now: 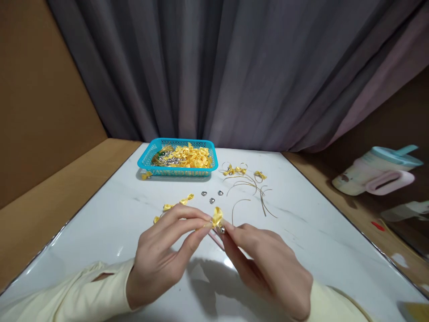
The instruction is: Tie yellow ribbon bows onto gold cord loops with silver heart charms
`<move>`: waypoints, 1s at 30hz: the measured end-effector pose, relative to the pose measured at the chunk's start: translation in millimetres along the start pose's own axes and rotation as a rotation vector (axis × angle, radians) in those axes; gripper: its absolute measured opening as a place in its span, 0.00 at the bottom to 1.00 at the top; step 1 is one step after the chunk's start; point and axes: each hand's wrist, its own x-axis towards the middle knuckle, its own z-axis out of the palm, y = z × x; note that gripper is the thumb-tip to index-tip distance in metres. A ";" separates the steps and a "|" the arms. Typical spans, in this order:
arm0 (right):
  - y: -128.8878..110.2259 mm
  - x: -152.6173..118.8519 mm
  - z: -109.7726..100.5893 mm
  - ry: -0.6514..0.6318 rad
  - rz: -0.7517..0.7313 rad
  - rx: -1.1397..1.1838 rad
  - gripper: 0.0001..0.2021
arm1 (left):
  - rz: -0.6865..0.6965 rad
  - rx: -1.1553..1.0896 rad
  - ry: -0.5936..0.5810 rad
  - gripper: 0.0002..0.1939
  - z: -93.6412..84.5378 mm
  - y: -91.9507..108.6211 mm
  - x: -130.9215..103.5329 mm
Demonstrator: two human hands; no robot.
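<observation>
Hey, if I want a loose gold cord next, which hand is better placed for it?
Probably your right hand: the loose gold cords lie beyond it, on its side. Your left hand is farther away. Both are at the yellow bow.

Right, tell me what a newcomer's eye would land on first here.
Probably the bright blue basket heaped with yellow bows, at the far side of the white table. Next, the small yellow bow at the fingertips of the left hand and right hand, near centre.
</observation>
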 end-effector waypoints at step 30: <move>75.4 33.7 -6.4 0.218 1.328 1.330 0.04 | -0.208 -0.352 -0.371 0.08 1.7 -5.8 10.5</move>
